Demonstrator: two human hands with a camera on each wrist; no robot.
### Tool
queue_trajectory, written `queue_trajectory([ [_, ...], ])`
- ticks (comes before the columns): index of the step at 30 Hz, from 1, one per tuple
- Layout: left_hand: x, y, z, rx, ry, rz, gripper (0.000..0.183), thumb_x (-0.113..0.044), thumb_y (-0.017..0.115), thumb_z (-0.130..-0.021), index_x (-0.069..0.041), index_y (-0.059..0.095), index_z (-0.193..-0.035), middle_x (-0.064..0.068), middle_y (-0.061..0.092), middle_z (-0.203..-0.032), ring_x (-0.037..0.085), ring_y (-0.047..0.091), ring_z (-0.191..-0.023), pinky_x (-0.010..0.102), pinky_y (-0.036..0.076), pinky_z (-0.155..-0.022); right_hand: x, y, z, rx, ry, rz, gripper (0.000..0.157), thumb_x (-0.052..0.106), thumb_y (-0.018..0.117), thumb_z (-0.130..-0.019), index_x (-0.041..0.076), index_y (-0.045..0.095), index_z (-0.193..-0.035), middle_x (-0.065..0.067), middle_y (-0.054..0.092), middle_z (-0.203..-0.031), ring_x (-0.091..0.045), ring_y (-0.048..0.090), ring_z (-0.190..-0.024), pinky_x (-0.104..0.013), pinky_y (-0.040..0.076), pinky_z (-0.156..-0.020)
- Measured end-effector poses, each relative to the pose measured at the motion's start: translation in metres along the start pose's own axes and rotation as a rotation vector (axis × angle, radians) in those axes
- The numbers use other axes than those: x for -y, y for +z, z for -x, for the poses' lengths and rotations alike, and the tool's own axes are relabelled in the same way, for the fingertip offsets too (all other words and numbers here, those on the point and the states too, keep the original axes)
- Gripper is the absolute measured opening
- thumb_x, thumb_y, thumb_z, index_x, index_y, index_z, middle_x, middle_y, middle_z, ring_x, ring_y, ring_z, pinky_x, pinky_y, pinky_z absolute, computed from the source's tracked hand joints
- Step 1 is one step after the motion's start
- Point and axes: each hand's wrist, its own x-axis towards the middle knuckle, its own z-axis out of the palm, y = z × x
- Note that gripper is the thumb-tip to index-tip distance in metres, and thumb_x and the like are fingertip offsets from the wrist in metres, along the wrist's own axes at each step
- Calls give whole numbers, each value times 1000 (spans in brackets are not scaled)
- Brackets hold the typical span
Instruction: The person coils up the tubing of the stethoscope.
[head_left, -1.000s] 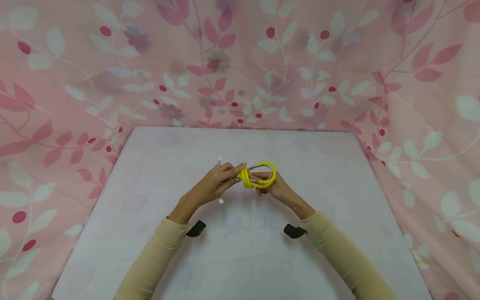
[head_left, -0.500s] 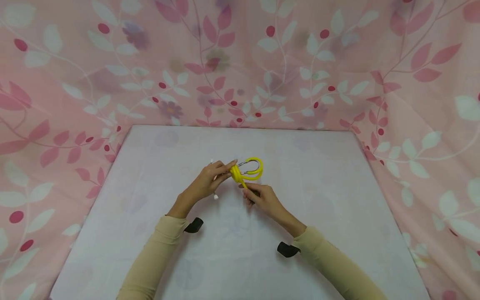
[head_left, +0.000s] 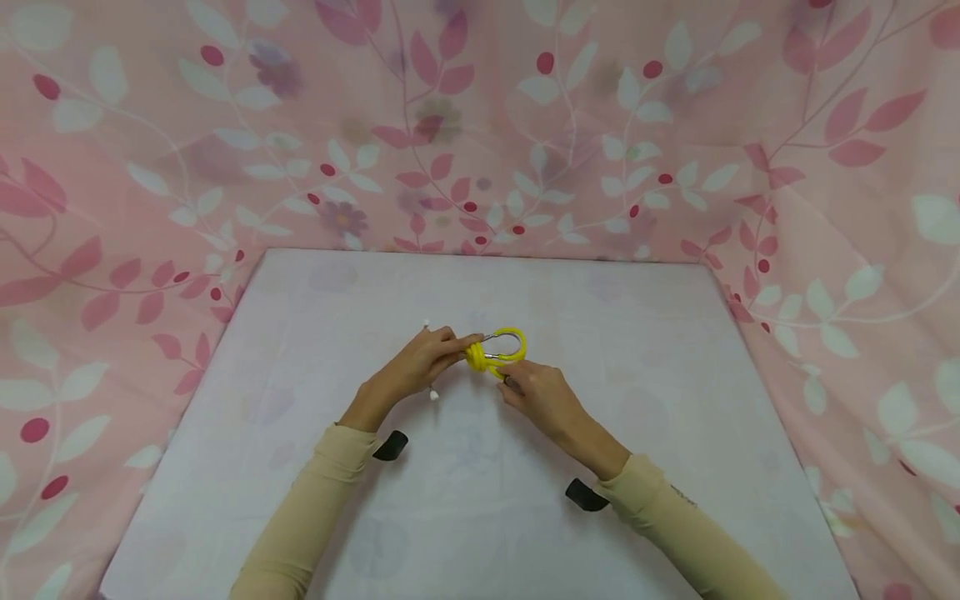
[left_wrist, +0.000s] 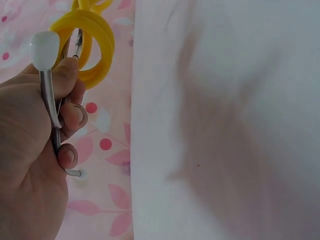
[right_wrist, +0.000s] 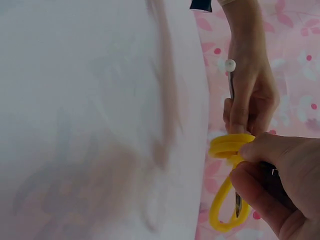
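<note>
A stethoscope with yellow tubing (head_left: 476, 358) is held over the table, between both hands. Its tubing is wound in several turns around the metal ear tubes, and a yellow loop (head_left: 522, 342) sticks out on the right. My left hand (head_left: 420, 362) grips the metal ear tubes (left_wrist: 47, 95); the white ear tips (left_wrist: 44, 50) project beyond the hand. With thumb and fingers my right hand (head_left: 546, 400) pinches the yellow tubing close to the coils (right_wrist: 227, 146). A dark piece (right_wrist: 275, 187) lies inside the right hand, mostly hidden by the fingers.
A table with a pale cloth (head_left: 465, 517) lies beneath the hands. Pink leaf-patterned fabric (head_left: 480, 125) hangs behind and at both sides. Black wrist devices (head_left: 392, 446) sit at both cuffs.
The right hand drew a length of tubing down toward the person, then came back up close to the coils. The left hand kept its grip on the ear tubes and shifted slightly left.
</note>
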Motion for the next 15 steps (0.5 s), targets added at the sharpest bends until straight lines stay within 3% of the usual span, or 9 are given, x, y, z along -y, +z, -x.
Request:
queue_trajectory([
  [7, -2, 1, 1, 62, 4, 5, 43, -19, 61, -97, -24, 57, -140, -2, 58, -88, 9, 43, -68, 23, 38, -65, -10, -12, -5, 30, 10, -139, 16, 16, 78, -85, 8, 68, -94, 1, 65, -81, -6, 56, -68, -20, 49, -61],
  [12, -9, 1, 3, 86, 27, -4, 49, -11, 66, -93, -24, 56, -140, -1, 57, -89, 8, 42, -67, 26, 36, -70, -17, -11, -10, 23, 73, -293, 19, 16, 73, -89, 9, 63, -104, 3, 59, -71, -6, 48, -59, -19, 43, -54],
  [15, -12, 4, 4, 72, 69, -12, 51, -6, 67, -91, -23, 58, -139, -1, 56, -87, 8, 42, -66, 29, 38, -70, -20, -11, -13, 62, 171, -397, 23, 20, 73, -89, 10, 63, -107, 2, 59, -65, -9, 50, -50, -22, 44, -48],
])
